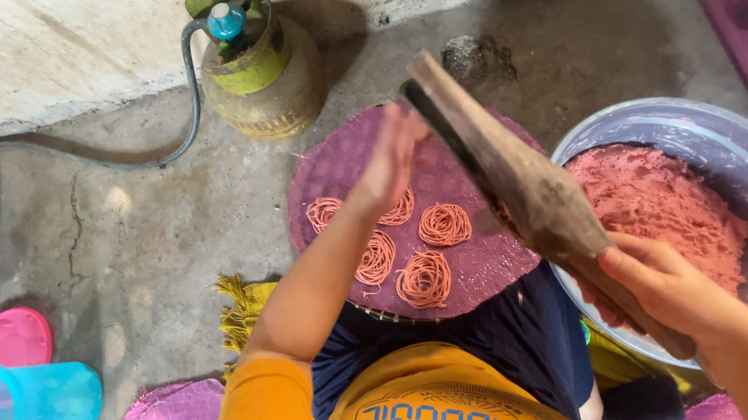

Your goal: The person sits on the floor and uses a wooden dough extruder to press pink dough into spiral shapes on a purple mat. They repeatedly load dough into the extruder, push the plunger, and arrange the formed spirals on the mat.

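Purple woven material forms the round mat [480, 264] resting on the seated person's lap, at the centre of the head view. Five coils of thin reddish-orange noodle strands [445, 225] lie on this mat, arranged in two loose rows; one coil is partly hidden by the forearm. Above the mat, the left hand [391, 160] is raised with its fingers straight and held together, palm open, gripping nothing. Fingers of the right hand [656, 284] are clamped around the lower end of one long dark wooden press [518, 184], which slants from the lower right up toward the top centre, above the mat's right half. One large grey metal basin [683, 133] stands just beside the mat on the right and holds a mass of reddish-pink dough [666, 201]. One yellow-green gas cylinder [264, 66] with a blue valve cap stands on the concrete floor [155, 232] beyond the mat, with one grey hose [190, 95] running off to the left. At lower left lie one pink round lid [10, 337] and one blue plastic container [24, 394]. Two further purple mats [173, 410] show at the bottom edge, one on each side of the person.
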`<state>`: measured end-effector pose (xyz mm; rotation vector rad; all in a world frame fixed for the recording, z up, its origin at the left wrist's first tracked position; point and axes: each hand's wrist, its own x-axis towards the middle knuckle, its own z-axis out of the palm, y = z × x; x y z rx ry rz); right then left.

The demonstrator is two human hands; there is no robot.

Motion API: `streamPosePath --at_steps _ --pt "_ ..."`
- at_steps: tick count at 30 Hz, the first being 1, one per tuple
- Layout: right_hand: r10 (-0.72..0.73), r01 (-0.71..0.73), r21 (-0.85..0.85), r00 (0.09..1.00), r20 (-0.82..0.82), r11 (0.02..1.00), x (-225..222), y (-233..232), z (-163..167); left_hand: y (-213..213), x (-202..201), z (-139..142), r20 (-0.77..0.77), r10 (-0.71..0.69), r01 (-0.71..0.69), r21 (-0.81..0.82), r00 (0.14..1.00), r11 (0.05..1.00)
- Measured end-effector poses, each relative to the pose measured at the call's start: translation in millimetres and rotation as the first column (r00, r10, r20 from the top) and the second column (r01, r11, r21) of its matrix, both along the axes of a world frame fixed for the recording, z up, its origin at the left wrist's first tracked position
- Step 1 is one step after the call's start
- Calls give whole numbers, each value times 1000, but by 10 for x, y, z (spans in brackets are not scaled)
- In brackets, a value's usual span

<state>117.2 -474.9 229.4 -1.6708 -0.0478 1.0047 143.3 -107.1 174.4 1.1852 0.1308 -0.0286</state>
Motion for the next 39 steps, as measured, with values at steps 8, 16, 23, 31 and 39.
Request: streamPosePath --at_steps 8,16,23,31,39 --pt "36 -57 -140 989 -145 988 -145 -65 90 -287 216 228 244 67 172 -828 967 534" --pt "108 -117 -133 991 -79 984 -133 -48 -274 -278 177 -303 55 135 -30 -830 989 558" --pt "138 -95 -430 988 70 898 -177 -239 146 -418 137 -41 64 138 -25 -830 988 557" --pt "184 -128 -369 976 120 921 -395 -64 399 -175 -172 301 188 117 90 -820 975 565" --pt "326 -47 -637 886 329 770 -312 -140 747 -349 -96 429 269 130 162 -831 954 532"
